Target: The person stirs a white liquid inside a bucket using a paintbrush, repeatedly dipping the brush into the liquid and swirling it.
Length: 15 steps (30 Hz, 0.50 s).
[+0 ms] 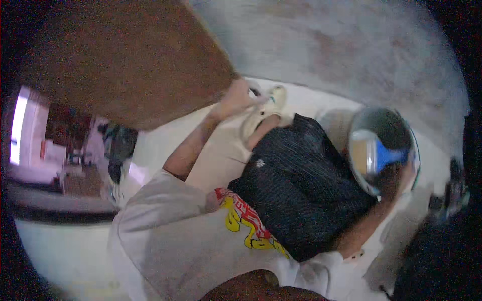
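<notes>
My right hand [405,173] is closed on a paintbrush [381,154] with a blue handle and pale bristles. The brush is tilted inside the mouth of a round bucket [385,116], its bristles pointing left, away from the hand. What the bucket holds is hard to make out. My left hand [235,98] is at the lower right corner of a large brown board [135,55], closed at its edge; its fingers are blurred. Just right of that hand are my pale shoes [273,103].
A smeared grey surface [351,45] spans the far side. Pale floor [321,100] runs between it and my dark shorts [301,180]. Dark blurred items [454,190] lie at the right rim. A bright opening [20,125] and cluttered objects [80,170] show at far left.
</notes>
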Each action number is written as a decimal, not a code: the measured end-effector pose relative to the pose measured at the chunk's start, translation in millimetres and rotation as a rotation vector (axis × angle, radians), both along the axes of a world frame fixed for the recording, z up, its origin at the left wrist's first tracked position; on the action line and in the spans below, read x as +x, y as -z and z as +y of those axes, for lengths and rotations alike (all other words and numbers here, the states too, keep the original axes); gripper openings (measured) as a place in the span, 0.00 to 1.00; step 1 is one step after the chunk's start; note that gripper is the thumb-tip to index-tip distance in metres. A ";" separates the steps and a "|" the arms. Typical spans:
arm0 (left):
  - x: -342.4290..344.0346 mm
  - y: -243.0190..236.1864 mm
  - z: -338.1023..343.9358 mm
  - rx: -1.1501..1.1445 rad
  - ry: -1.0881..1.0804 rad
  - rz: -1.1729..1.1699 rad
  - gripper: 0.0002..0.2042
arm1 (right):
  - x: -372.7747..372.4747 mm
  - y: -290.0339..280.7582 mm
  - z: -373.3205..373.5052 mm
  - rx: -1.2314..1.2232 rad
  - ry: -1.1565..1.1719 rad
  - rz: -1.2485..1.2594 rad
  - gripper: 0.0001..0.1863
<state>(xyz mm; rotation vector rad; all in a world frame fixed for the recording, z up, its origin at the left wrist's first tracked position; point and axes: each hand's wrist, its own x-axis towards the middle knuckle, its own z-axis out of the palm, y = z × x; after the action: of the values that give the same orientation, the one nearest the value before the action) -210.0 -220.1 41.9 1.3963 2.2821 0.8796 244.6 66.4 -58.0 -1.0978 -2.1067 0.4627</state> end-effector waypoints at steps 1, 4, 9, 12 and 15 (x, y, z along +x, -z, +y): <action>-2.4 13.5 -16.8 -0.023 -0.015 0.026 0.11 | 5.9 3.6 -2.6 -0.042 0.009 0.029 0.16; -5.0 44.8 -77.6 -0.100 -0.005 0.004 0.15 | 2.3 1.4 -6.1 -0.259 0.117 0.151 0.17; -42.8 120.6 -203.0 -0.557 0.064 0.121 0.19 | -2.1 -21.2 -13.6 -0.330 0.220 0.179 0.18; -153.2 149.7 -420.6 -0.451 -0.549 0.339 0.22 | -21.9 -39.9 -13.0 -0.326 0.191 0.179 0.18; -212.0 38.0 -621.8 -0.188 -1.947 0.876 0.28 | -31.4 -3.9 -5.0 -0.418 0.142 0.221 0.19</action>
<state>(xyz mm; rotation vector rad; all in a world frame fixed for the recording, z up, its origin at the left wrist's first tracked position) -422.0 -841.9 4.0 -1.3458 3.7658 0.1747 213.2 61.3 -54.0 -1.3483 -1.7672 0.9390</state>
